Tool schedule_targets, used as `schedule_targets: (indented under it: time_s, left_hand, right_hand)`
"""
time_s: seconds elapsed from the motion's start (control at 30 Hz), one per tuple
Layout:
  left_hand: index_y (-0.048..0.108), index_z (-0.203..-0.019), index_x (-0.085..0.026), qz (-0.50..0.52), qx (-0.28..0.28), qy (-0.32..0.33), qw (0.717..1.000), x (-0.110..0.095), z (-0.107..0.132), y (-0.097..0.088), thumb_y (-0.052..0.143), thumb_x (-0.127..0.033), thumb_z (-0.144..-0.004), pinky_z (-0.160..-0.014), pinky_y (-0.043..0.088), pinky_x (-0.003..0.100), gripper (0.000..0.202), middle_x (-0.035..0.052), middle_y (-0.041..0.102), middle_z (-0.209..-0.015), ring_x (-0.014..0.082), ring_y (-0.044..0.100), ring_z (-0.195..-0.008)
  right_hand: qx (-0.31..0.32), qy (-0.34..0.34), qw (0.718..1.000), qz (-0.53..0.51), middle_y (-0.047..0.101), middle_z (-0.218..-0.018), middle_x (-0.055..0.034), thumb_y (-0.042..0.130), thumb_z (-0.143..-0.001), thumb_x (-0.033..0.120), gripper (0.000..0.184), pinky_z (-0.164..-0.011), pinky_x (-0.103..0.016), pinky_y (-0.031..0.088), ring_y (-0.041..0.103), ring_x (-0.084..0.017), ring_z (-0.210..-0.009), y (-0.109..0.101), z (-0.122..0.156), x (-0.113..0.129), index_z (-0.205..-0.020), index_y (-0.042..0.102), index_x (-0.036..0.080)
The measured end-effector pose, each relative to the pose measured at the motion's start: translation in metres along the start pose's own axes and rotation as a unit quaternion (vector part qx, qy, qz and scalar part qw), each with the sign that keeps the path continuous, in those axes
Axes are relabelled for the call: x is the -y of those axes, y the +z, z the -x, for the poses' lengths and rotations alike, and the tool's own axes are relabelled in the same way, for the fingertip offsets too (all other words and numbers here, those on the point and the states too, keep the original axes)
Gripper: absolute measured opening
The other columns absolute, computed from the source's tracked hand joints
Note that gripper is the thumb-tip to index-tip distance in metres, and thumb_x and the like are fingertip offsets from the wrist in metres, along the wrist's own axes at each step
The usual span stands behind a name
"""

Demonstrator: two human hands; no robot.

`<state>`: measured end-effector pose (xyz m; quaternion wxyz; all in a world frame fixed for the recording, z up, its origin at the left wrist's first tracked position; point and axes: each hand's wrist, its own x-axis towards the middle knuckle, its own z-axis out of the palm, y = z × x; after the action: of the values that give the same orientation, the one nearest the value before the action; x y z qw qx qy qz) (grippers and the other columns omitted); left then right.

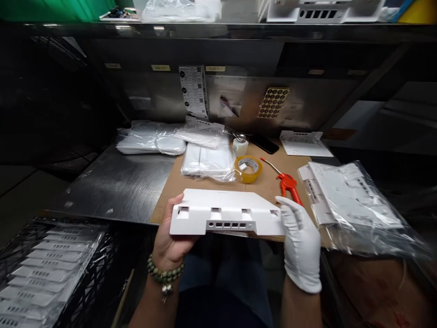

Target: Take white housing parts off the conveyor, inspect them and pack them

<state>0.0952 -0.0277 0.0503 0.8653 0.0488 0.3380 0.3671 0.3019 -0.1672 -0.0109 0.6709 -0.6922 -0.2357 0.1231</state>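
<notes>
A white plastic housing [225, 200] with a grey port panel is held level above the near edge of the bench. My left hand [170, 239], bare and with a beaded bracelet at the wrist, grips its left end. My right hand [298, 243], in a white glove, holds its right end with the fingers along the side. Beyond the right hand lies a red air blow gun [288, 183] with a metal nozzle. Farther back are a roll of yellow tape [255, 175] and a small white bottle with a metal top [241, 145].
Plastic bags [150, 139] and wrapped white parts [208, 159] lie at the back left. A bagged white housing [358, 196] is at the right, another housing [303, 145] behind it. A phone [264, 143] lies at the back. A black crate [99, 264] holds several bagged housings. A shelf [239, 32] overhangs the bench.
</notes>
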Motion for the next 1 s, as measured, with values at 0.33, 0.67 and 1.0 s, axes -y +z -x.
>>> schedule_targets:
  time_s: [0.33,0.67,1.0]
  left_hand:
    - [0.068,-0.124,-0.014,-0.068,0.164,0.028,0.984,0.001,-0.016,-0.03,0.059,-0.035,-0.084,-0.115,0.048,0.054,0.047,0.0092,0.081,-0.104,0.0362,0.068,-0.122]
    - [0.069,-0.121,-0.019,-0.126,0.154,0.121,0.973,-0.002,-0.023,-0.057,0.056,-0.03,-0.05,-0.111,0.05,0.06,0.073,0.0123,0.079,-0.103,0.044,0.063,-0.126]
    - [0.072,-0.121,-0.02,-0.107,0.142,0.196,0.964,-0.008,-0.026,-0.066,0.057,-0.021,-0.049,-0.11,0.054,0.055,0.074,0.0047,0.08,-0.085,0.0412,0.066,-0.123]
  right_hand:
    - [-0.029,-0.001,0.999,0.019,0.075,-0.107,-0.005,0.065,-0.095,0.053,0.038,-0.079,-0.03,0.053,0.067,-0.018,-0.088,0.0,-0.002,0.001,-0.115,0.077,0.023]
    - [0.092,0.052,0.992,-0.063,0.075,-0.127,-0.0077,0.072,-0.091,0.052,0.041,-0.1,-0.04,0.059,0.071,-0.03,-0.114,-0.024,0.006,-0.007,-0.119,0.079,0.023]
    - [0.124,0.069,0.987,-0.078,0.079,-0.114,-0.0062,0.079,-0.085,0.051,0.037,-0.095,-0.037,0.062,0.074,-0.026,-0.102,-0.026,0.008,0.003,-0.111,0.082,0.024]
